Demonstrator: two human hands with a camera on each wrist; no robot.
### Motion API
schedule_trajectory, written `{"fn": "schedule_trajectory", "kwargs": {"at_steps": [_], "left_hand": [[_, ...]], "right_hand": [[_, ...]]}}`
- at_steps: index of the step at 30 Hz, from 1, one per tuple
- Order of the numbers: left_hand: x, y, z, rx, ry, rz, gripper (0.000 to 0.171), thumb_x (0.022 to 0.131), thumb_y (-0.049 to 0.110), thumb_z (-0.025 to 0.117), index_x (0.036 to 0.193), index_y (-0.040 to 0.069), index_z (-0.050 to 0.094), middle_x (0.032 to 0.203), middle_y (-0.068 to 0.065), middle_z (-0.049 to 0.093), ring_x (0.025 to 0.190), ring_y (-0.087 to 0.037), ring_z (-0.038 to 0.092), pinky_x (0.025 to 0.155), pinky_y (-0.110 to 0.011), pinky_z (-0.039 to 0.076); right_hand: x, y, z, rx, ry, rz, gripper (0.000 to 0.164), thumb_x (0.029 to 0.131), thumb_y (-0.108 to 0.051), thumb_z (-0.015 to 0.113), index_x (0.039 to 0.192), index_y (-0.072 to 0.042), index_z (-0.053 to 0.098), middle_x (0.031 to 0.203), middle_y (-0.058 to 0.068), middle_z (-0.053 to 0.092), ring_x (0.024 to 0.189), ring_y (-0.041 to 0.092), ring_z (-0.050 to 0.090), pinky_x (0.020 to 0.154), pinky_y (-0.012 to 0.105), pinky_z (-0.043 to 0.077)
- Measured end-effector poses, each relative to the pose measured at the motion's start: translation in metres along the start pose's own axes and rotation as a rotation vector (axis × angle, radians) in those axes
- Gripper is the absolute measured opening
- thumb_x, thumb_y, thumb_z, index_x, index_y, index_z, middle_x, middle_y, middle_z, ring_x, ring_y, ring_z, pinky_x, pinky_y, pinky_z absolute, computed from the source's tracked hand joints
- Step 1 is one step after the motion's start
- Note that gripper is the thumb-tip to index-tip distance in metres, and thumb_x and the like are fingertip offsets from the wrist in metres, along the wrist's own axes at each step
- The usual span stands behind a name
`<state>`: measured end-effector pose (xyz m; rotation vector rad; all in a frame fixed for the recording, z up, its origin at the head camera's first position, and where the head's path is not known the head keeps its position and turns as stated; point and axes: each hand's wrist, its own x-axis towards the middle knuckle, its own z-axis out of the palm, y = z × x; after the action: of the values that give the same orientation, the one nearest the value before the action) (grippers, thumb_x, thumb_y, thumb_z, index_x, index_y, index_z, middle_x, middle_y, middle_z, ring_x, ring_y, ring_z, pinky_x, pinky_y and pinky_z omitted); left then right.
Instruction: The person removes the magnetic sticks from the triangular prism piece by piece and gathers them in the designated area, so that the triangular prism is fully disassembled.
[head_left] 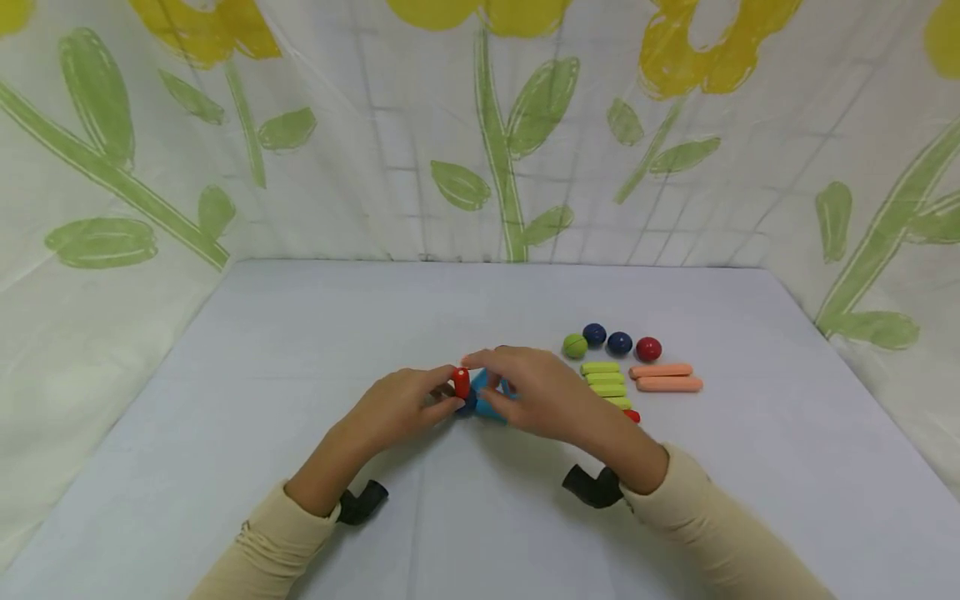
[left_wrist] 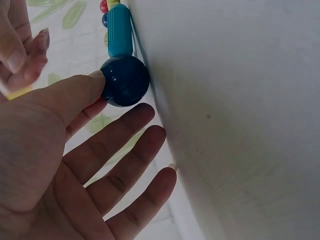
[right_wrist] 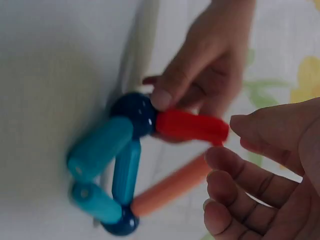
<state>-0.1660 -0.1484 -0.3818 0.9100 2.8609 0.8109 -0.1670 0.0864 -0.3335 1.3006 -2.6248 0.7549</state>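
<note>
My left hand [head_left: 397, 404] pinches a dark blue ball [left_wrist: 125, 81] at the near end of a small construction of balls and rods. A short red rod [head_left: 461, 383] stands upright on that ball, by the left index fingertip. Teal rods [right_wrist: 100, 147] lie on the table side, several of them meeting dark blue balls. From a second dark blue ball [right_wrist: 121, 225], an orange rod [right_wrist: 172, 187] slants up toward the red rod's top. My right hand [head_left: 540, 387] hovers over the construction, fingers loosely bent and apart, fingertips right at the upper ends of the red and orange rods.
Right of the hands lie a green ball [head_left: 575, 346], dark blue balls [head_left: 619, 343] and a red ball [head_left: 648, 348]. Several yellow-green rods [head_left: 603, 379], two orange rods [head_left: 669, 384] and a red rod's end [head_left: 632, 415] lie nearer. A flowered curtain [head_left: 337, 167] hangs behind the white table [head_left: 225, 433].
</note>
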Motion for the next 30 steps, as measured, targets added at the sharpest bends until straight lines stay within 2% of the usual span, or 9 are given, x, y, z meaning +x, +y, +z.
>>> {"fn": "schedule_trajectory", "kwargs": {"at_steps": [3,7,10,13,16,18,23,26,30], "left_hand": [[-0.001,0.0,-0.001,0.01,0.006,-0.001,0.03,0.095,0.018,0.07,0.124,0.011,0.065,0.102,0.0,0.073,0.094,-0.018,0.069,0.079,-0.037,0.056],[-0.002,0.002,-0.001,0.011,0.01,0.006,0.035,0.095,0.017,0.07,0.129,0.013,0.064,0.103,-0.001,0.073,0.094,-0.019,0.069,0.079,-0.037,0.055],[-0.002,0.002,-0.001,0.007,0.018,0.018,0.031,0.096,0.018,0.07,0.126,0.015,0.064,0.103,-0.001,0.074,0.093,-0.019,0.07,0.077,-0.037,0.055],[-0.001,0.003,-0.001,0.007,0.021,0.01,0.026,0.096,0.02,0.07,0.121,0.017,0.066,0.103,0.0,0.074,0.092,-0.018,0.07,0.076,-0.036,0.055],[-0.001,0.004,-0.001,-0.001,0.012,-0.002,0.024,0.096,0.02,0.07,0.119,0.019,0.066,0.101,0.001,0.074,0.09,-0.016,0.07,0.073,-0.034,0.055],[-0.002,0.005,-0.001,-0.007,0.004,-0.008,0.022,0.096,0.021,0.07,0.118,0.019,0.066,0.099,0.002,0.074,0.089,-0.014,0.07,0.072,-0.032,0.054],[-0.002,0.005,-0.001,-0.012,-0.003,-0.006,0.022,0.097,0.022,0.069,0.118,0.018,0.065,0.099,0.001,0.074,0.088,-0.014,0.07,0.069,-0.029,0.053],[-0.002,0.004,-0.001,-0.008,-0.001,-0.018,0.022,0.096,0.022,0.069,0.118,0.019,0.065,0.099,0.001,0.074,0.087,-0.014,0.069,0.068,-0.029,0.052],[-0.001,0.004,0.0,0.006,0.003,-0.025,0.021,0.096,0.022,0.07,0.117,0.019,0.066,0.098,0.0,0.074,0.085,-0.014,0.068,0.068,-0.031,0.052]], "right_hand": [[0.009,-0.008,0.013,-0.055,-0.018,-0.042,0.035,0.092,-0.011,0.072,0.127,-0.012,0.066,0.1,0.001,0.068,0.083,0.015,0.063,0.068,0.026,0.051],[0.011,-0.012,0.022,-0.113,0.005,-0.029,0.028,0.091,-0.013,0.075,0.118,-0.012,0.067,0.102,0.002,0.068,0.08,0.015,0.06,0.063,0.026,0.051],[0.01,-0.013,0.024,-0.128,0.024,0.018,0.019,0.091,-0.014,0.075,0.106,-0.012,0.064,0.094,0.0,0.066,0.068,0.012,0.056,0.056,0.024,0.047],[0.007,-0.012,0.024,-0.157,0.025,0.057,0.018,0.09,-0.017,0.076,0.098,-0.011,0.061,0.087,-0.001,0.067,0.06,0.01,0.053,0.052,0.023,0.044],[0.002,-0.009,0.024,-0.185,-0.008,0.079,0.02,0.09,-0.019,0.077,0.094,-0.009,0.06,0.079,-0.001,0.064,0.057,0.01,0.051,0.051,0.022,0.041],[-0.001,-0.006,0.024,-0.157,-0.049,0.094,0.019,0.09,-0.018,0.077,0.093,-0.009,0.062,0.076,-0.003,0.063,0.059,0.009,0.051,0.053,0.022,0.042],[-0.01,0.003,0.019,0.053,-0.198,0.144,0.01,0.091,-0.016,0.076,0.097,-0.012,0.07,0.077,-0.008,0.061,0.067,0.009,0.053,0.061,0.023,0.047],[-0.015,0.006,0.015,0.123,-0.217,0.151,0.012,0.091,-0.016,0.077,0.101,-0.013,0.07,0.081,-0.009,0.061,0.071,0.011,0.055,0.063,0.025,0.049],[-0.024,0.011,0.01,0.125,-0.195,0.17,0.016,0.088,-0.011,0.078,0.1,-0.013,0.068,0.083,-0.01,0.061,0.076,0.013,0.057,0.068,0.025,0.051]]}}
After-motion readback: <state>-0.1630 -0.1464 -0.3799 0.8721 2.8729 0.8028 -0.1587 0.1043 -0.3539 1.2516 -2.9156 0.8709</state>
